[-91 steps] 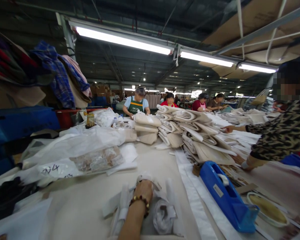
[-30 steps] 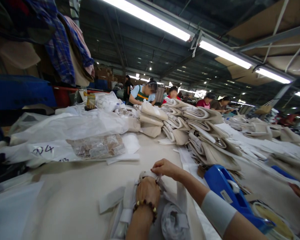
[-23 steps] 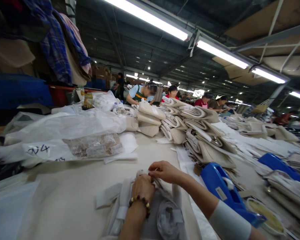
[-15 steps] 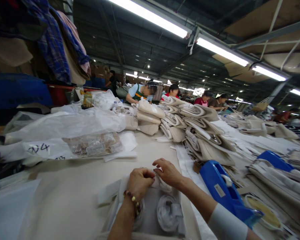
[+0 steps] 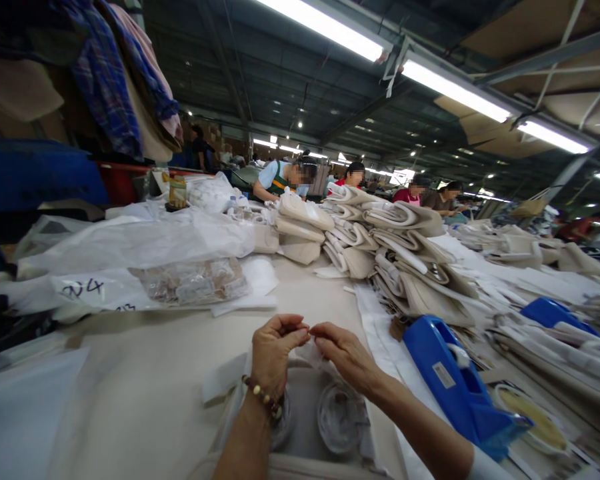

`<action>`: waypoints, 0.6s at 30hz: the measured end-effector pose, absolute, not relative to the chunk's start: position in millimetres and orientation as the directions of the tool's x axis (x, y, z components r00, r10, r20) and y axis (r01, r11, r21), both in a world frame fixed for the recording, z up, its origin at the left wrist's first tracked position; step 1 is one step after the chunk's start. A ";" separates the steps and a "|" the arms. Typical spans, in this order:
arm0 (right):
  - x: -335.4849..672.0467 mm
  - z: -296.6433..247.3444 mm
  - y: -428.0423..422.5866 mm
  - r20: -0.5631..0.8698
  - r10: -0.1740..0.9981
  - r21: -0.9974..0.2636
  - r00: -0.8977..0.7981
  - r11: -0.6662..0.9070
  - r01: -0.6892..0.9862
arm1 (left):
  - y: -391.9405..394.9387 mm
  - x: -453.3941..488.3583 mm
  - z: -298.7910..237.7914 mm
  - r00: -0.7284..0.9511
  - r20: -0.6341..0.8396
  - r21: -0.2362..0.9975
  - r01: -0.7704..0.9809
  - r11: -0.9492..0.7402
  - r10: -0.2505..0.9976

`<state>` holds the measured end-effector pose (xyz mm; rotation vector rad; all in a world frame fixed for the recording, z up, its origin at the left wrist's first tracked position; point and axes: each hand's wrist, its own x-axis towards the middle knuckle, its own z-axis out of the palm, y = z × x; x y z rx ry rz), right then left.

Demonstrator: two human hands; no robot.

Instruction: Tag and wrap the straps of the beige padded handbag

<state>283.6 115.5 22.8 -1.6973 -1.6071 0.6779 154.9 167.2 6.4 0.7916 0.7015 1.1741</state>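
Observation:
Near the front of the table my left hand [image 5: 275,350], with a beaded bracelet at its wrist, is closed in a pinch. My right hand [image 5: 343,353] pinches too, its fingertips meeting those of the left. A piece of thin translucent plastic film [image 5: 310,357] hangs between and below the fingers; its upper edge is hidden in them. Under my hands lies a beige fabric piece [image 5: 303,413] with raised edges. On it rests a round, clear-wrapped bundle [image 5: 341,417] at the right. Another round bundle [image 5: 281,420] is partly covered by my left wrist.
Folded beige pieces [image 5: 405,253] are stacked at the back right. A blue tape dispenser [image 5: 440,373] stands right of my forearm, beside a round dish [image 5: 533,420]. A marked plastic bag [image 5: 110,290] lies at the left. Across the table a person [image 5: 283,179] bends over work.
My right hand has moved in toward the left, and the fingertips that were slightly apart now meet. The translucent film shows more between them. The camera view has shifted slightly.

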 end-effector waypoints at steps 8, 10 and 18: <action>273.5 29.8 117.7 -0.070 0.970 -0.966 0.232 -0.124 0.227 | 167.4 153.8 4.5 0.221 -0.046 0.809 -0.564 0.166 0.974; 272.7 27.7 118.4 -0.072 0.976 -0.981 0.205 -0.106 0.160 | 167.5 154.2 4.3 0.217 -0.045 0.804 -0.571 0.164 0.975; 268.8 28.1 123.7 0.022 0.960 -0.983 0.279 0.072 -0.169 | 168.7 153.0 4.8 0.107 -0.011 0.786 -0.614 0.075 0.994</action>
